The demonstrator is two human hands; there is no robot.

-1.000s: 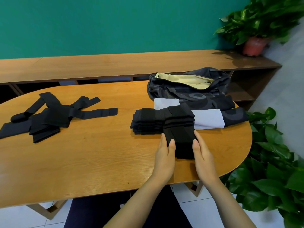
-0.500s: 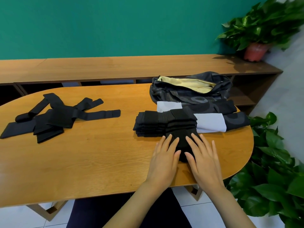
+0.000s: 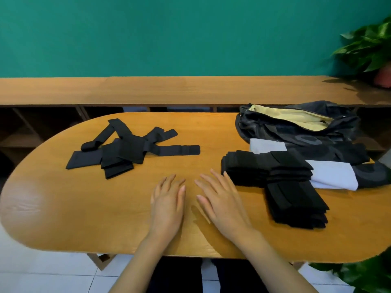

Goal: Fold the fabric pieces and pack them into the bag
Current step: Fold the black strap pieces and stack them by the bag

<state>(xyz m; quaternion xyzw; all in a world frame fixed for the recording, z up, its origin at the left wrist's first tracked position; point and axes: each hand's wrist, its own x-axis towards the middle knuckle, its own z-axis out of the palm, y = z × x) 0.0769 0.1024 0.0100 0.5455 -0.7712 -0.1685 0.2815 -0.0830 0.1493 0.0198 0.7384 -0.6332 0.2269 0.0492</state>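
A stack of folded black fabric pieces [image 3: 281, 178] lies at the right of the oval wooden table [image 3: 84, 208]. A loose heap of unfolded black fabric strips [image 3: 129, 149] lies at the back left. The dark patterned bag [image 3: 296, 125] sits open at the back right, showing its pale yellow lining. My left hand [image 3: 168, 205] and my right hand [image 3: 222, 203] hover flat over the bare middle of the table, fingers straight, holding nothing. Both are left of the folded stack and apart from it.
White and dark patterned folded cloths [image 3: 332, 176] lie between the stack and the bag. A long wooden shelf unit [image 3: 169, 89] runs behind the table under a green wall. Potted plants stand at the back right [image 3: 368, 45] and front right [image 3: 368, 273].
Both hands left the front of the folded black stack and moved left over the bare table middle. The view turned left, so the stack and bag now sit further right.
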